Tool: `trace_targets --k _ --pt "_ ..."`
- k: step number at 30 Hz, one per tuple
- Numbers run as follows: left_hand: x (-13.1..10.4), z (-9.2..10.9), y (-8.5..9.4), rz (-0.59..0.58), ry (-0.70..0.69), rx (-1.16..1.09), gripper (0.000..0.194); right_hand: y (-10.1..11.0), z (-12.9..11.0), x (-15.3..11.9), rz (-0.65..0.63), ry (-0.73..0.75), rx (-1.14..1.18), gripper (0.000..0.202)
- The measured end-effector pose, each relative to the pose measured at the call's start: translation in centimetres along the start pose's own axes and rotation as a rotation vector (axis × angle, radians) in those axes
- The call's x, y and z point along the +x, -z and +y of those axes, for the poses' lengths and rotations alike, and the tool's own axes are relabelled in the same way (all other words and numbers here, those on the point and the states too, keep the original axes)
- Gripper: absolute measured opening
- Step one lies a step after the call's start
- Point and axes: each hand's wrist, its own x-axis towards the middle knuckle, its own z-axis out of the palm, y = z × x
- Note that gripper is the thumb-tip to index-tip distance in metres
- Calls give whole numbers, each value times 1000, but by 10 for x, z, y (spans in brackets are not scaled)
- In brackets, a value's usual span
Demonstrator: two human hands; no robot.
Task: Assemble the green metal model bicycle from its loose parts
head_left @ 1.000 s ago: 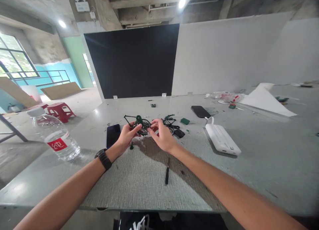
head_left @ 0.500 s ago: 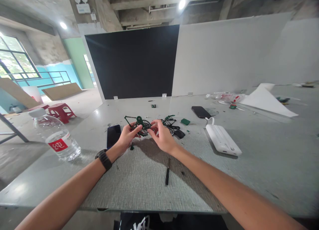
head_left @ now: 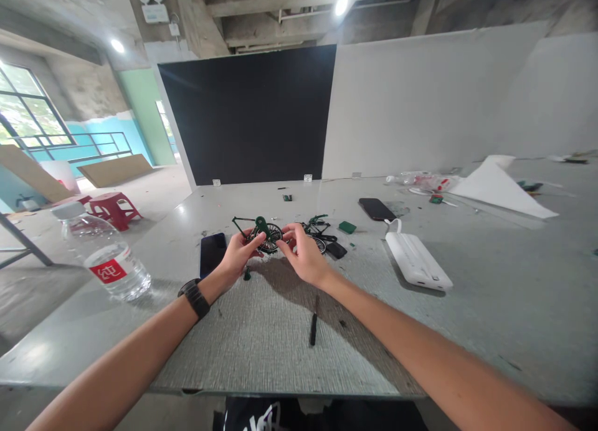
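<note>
Between my hands is a green model bicycle frame (head_left: 260,224) with a black spoked wheel (head_left: 270,236). My left hand (head_left: 240,251) grips it from the left, thumb against the wheel area. The fingers of my right hand (head_left: 301,250) pinch at the wheel's right side; what exactly sits between these fingertips is hidden. Just beyond my right hand lie more black and green bicycle parts (head_left: 320,232) with a second wheel. A small dark green piece (head_left: 246,273) rests under my left wrist. Nearer to me lies a black screwdriver (head_left: 313,328).
A dark phone (head_left: 212,255) lies left of my hands, near a water bottle (head_left: 109,256). To the right are a green block (head_left: 347,227), a black phone (head_left: 376,209), a white power bank (head_left: 418,263) and a white paper sheet (head_left: 499,188). A black panel (head_left: 247,116) stands behind the table.
Almost nothing differs. Both hands keep their places on the model bicycle, and the whole view has shifted very slightly.
</note>
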Motion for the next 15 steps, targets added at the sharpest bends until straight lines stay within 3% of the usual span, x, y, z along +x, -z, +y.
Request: trace_targets --k 15 --pt "-1 1 0 -13 -24 39 37 -2 -3 1 3 -58 53 23"
